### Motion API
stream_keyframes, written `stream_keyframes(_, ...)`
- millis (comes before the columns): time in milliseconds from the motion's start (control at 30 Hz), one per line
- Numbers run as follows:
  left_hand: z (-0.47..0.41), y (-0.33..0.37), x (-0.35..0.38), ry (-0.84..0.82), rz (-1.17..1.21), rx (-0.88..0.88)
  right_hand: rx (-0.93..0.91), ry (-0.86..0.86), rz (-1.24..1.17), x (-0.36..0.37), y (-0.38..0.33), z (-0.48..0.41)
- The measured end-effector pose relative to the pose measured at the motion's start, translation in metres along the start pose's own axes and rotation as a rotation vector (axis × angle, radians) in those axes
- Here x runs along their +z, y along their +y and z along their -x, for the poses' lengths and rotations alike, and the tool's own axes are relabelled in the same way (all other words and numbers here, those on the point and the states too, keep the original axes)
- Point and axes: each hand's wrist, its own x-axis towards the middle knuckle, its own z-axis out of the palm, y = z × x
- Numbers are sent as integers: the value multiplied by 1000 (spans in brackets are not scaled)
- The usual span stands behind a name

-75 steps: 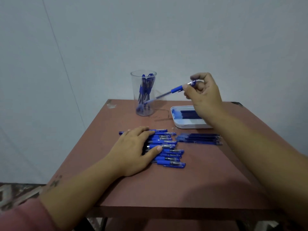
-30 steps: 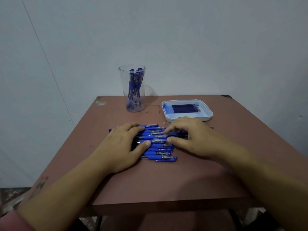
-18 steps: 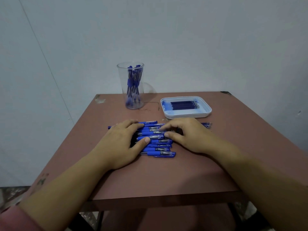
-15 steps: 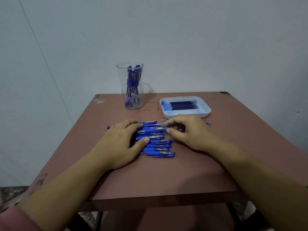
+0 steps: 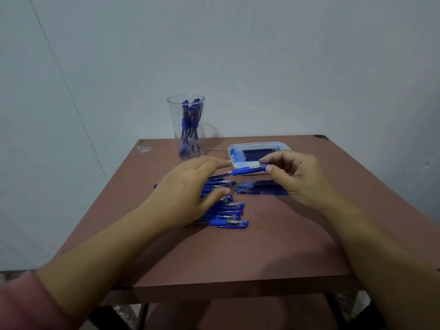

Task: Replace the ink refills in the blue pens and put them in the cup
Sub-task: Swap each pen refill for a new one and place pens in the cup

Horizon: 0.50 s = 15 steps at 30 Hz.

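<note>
right hand [image 5: 297,179]: it pinches 1 blue pen between the thumb and the first finger. The other fingers are curled.
blue pen [image 5: 246,170]: it is up off the table and lies almost flat. It is in front of the near side of the tray. Its thin end points left and goes behind the left fingers. I cannot tell if they touch it.
left hand [image 5: 188,194]: its fingers are straight, it holds nothing, and it lies over the pile of pens.
pile of pens [image 5: 228,210]: they lie side by side in the middle of the table. Their right ends stick out from under the left hand.
cup [image 5: 173,115]: it is clear and stands upright at the far left of the table.
pens in the cup [image 5: 190,125]: a few blue ones stand inside.
tray [image 5: 259,143]: it is white, at the far side, right of the cup.
refills in the tray [image 5: 256,154]: dark blue sticks lie in it.
loose refills [image 5: 259,188]: a bunch lies on the table, right of the pile and near the tray.
table [image 5: 273,253]: it is red-brown.
sleeve [image 5: 21,303]: it is pink, on the left arm.
</note>
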Motion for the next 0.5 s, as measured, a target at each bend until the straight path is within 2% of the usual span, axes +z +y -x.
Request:
stream_keyframes(133,-20,3,1,-36,127,21,-2,8,-35,1,1,0)
stream_keyframes(267,-21,-6,16,42,208,19,42,-14,-84,8,8,-1)
stream_keyframes(500,-12,-18,30,-18,158,30,44,-104,-62,22,16,-9)
